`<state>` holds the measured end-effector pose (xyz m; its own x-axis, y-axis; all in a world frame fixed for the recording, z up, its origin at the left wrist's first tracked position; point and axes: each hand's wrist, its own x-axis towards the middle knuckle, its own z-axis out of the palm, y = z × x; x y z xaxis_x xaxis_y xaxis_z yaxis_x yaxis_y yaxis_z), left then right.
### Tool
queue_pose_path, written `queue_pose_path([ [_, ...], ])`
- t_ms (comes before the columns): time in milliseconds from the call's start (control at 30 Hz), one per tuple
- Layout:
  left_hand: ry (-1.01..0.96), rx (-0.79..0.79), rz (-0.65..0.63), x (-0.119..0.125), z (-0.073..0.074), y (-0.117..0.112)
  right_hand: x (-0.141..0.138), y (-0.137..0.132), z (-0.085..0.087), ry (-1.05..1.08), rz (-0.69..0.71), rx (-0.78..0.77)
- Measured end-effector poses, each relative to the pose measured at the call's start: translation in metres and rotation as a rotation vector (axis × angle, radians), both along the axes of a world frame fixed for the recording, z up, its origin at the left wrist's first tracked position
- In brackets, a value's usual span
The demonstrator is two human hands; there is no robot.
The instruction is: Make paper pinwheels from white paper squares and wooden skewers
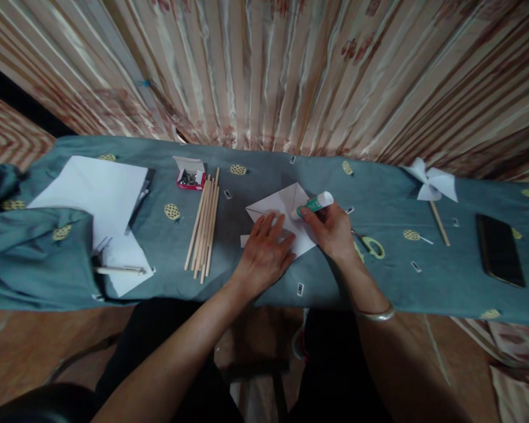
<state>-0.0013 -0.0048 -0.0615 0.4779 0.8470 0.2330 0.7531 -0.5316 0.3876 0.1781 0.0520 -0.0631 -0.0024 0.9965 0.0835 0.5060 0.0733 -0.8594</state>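
Observation:
In front of me lies a square of white paper (286, 202) with lines running in from its corners. My left hand (267, 247) rests flat on its lower left part, fingers outstretched. A green and white glue stick (316, 204) is gripped in my right hand (334, 229), its lower end at the paper, near the middle. Whether the tip touches the sheet I cannot tell. Partly under my right wrist are scissors with yellow-green handles (372, 247). A small white strip (244, 241) shows beside my left hand.
To the left are a bundle of wooden sticks (205, 226), an opened red box of small metal pins (191, 179), white sheets (108, 188) and a pen (121, 270). A paper pinwheel on a stick (429, 179) and a black phone (500, 249) lie right, on the green cloth (405, 276).

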Motion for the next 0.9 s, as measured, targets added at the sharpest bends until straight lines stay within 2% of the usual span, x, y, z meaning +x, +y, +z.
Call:
queue_pose_path([
  [100, 0.005, -0.006, 0.003, 0.001, 0.001, 0.0, -0.003, -0.002, 0.004, -0.103, -0.044, 0.056],
  [433, 0.035, -0.032, 0.013, 0.003, 0.004, 0.0, -0.013, -0.005, 0.013, -0.285, -0.026, 0.109],
  [600, 0.06, -0.005, 0.015, 0.003, 0.005, 0.0, -0.015, -0.005, 0.015, -0.309, -0.038, 0.109],
  [900, 0.026, -0.063, 0.016, 0.004, 0.006, 0.001, -0.019, -0.004, 0.015, -0.304, -0.034, 0.114],
])
